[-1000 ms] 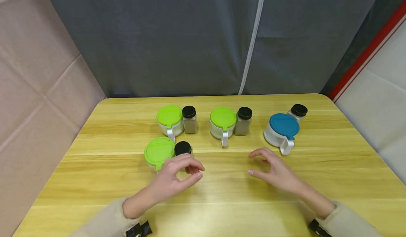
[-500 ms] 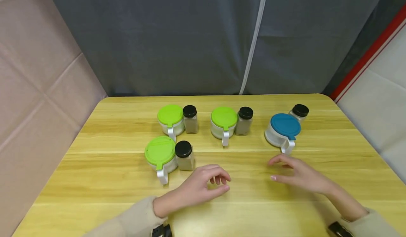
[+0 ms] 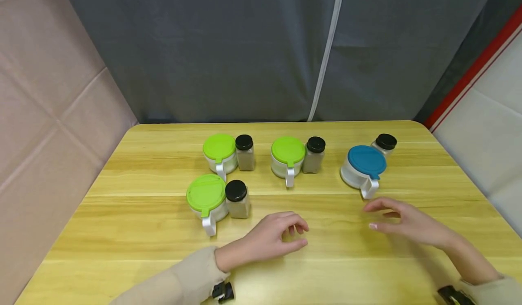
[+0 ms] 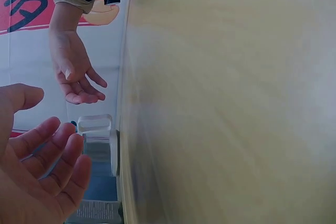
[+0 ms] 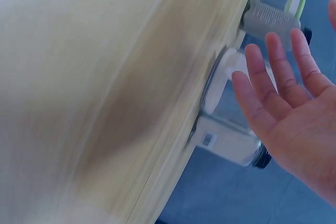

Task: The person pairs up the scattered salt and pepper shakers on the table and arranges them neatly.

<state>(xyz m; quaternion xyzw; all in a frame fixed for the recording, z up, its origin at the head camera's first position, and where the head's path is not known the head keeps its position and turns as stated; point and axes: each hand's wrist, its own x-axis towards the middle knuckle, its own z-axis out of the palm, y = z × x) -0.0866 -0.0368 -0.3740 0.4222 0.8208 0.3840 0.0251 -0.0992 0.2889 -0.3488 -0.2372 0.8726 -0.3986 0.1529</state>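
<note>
My left hand (image 3: pixel 275 236) hovers over the middle front of the wooden table, fingers loosely bent and holding nothing. To its left stands a square jar with a black cap (image 3: pixel 237 199), beside a white jar with a green lid (image 3: pixel 206 196) whose handle points toward me. My right hand (image 3: pixel 412 222) is held over the right side, relaxed and holding nothing. Just beyond its fingertips is a white jar with a blue lid (image 3: pixel 366 165), handle toward me. In the right wrist view the fingers (image 5: pixel 283 72) are spread and bare.
At the back left a second green-lidded jar (image 3: pixel 220 153) stands beside a black-capped jar (image 3: pixel 245 153). A third green-lidded jar (image 3: pixel 287 157) stands at the back middle with another black-capped jar (image 3: pixel 314 154) at its right. One more black-capped jar (image 3: pixel 385 143) is partly hidden behind the blue-lidded jar.
Both hands have moved right, the left one away from the front green-lidded jar and its neighbouring black-capped jar, which it partly covered before. The jars stay in their places.
</note>
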